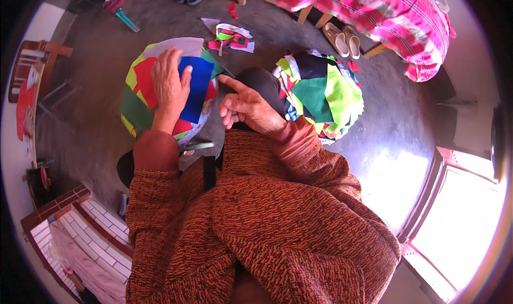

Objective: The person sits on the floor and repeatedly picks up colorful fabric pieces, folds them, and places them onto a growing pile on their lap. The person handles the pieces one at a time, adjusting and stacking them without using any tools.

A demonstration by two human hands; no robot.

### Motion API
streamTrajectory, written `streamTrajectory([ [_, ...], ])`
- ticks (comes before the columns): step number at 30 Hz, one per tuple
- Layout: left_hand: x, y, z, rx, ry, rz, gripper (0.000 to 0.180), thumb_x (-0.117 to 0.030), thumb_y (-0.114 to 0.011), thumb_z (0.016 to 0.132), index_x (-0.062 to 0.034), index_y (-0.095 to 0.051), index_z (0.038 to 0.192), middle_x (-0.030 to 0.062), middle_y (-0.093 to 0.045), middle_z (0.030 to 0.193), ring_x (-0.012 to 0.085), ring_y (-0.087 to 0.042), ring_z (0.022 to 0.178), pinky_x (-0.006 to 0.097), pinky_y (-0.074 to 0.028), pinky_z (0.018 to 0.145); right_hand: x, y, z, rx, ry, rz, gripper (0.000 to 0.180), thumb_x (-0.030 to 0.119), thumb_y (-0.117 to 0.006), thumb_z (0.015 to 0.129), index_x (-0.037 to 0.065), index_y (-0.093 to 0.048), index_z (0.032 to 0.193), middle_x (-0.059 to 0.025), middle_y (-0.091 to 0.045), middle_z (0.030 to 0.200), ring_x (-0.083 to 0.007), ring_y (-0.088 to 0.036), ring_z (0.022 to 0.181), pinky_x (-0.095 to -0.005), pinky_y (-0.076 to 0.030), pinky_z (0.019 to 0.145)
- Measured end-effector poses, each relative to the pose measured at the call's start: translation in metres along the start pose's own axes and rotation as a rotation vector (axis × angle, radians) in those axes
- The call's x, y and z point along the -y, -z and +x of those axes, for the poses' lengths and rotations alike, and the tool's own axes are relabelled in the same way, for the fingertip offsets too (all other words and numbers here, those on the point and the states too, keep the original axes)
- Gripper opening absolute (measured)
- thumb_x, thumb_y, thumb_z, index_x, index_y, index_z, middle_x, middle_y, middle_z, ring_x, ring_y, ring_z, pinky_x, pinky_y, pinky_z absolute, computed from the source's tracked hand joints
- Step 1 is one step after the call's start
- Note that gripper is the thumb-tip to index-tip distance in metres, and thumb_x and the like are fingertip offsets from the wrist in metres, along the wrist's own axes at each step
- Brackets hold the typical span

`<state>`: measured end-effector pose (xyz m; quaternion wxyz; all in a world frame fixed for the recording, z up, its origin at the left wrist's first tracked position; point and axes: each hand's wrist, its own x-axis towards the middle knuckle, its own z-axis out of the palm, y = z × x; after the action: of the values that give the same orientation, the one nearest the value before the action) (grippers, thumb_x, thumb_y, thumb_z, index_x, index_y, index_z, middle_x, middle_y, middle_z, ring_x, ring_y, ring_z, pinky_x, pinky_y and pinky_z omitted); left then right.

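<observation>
My left hand [170, 83] lies flat, fingers spread, on a round stack of coloured cloth pieces [140, 103], pressing on a blue piece [196, 87] beside a red one [143, 80]. My right hand [247, 107] hovers to the right of that stack with the index finger stretched out and the other fingers curled, holding nothing that I can see. It is above a dark knee [264, 82]. A second heap of bright green, black and red cloth scraps [320, 93] lies to the right of my right hand.
Loose cloth scraps [232, 38] lie on the grey floor beyond the stack. A green pen-like tool [199, 145] rests near my left sleeve. A pair of shoes [343, 38] stands by a bed with a pink checked cover [374, 7]. A tiled step [80, 224] is at lower left.
</observation>
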<state>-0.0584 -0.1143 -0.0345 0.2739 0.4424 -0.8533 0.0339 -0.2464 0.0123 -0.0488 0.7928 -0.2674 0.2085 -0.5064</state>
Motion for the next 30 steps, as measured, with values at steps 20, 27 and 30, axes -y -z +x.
streamTrajectory([
  [20, -0.006, -0.019, -0.010, 0.351, 0.014, 0.016, 0.045, -0.029, -0.035, 0.093, -0.0116, -0.040, 0.134, 0.0110, -0.034, 0.142, 0.0310, -0.028, 0.133, 0.049, -0.020, 0.107, -0.056, 0.270, -0.116, -1.270, 0.077, -0.264, 0.032, 0.009, -0.058, 0.081, -0.001, -0.055, 0.111, -0.0093, -0.061, 0.084, -0.0171, -0.061, 0.071, -0.0277, -0.052, 0.060],
  [27, -0.009, -0.020, -0.004, 0.360, -0.005, -0.024, 0.044, -0.024, -0.039, 0.091, -0.0070, -0.043, 0.132, 0.0123, -0.037, 0.141, 0.0321, -0.030, 0.132, 0.047, -0.019, 0.106, -0.052, 0.359, -0.155, -1.638, -0.016, -1.515, 0.033, 0.014, -0.067, 0.072, 0.004, -0.061, 0.103, -0.0140, -0.060, 0.091, -0.0263, -0.060, 0.083, -0.0373, -0.049, 0.072],
  [30, -0.010, -0.019, 0.001, 0.372, -0.023, -0.023, 0.046, -0.024, -0.038, 0.090, -0.0039, -0.044, 0.131, 0.0146, -0.038, 0.139, 0.0348, -0.031, 0.131, 0.048, -0.020, 0.106, -0.026, 0.341, -0.146, -1.715, -0.234, -1.422, 0.049, 0.022, -0.073, 0.069, 0.009, -0.053, 0.112, -0.0124, -0.051, 0.111, -0.0337, -0.051, 0.103, -0.0428, -0.043, 0.085],
])
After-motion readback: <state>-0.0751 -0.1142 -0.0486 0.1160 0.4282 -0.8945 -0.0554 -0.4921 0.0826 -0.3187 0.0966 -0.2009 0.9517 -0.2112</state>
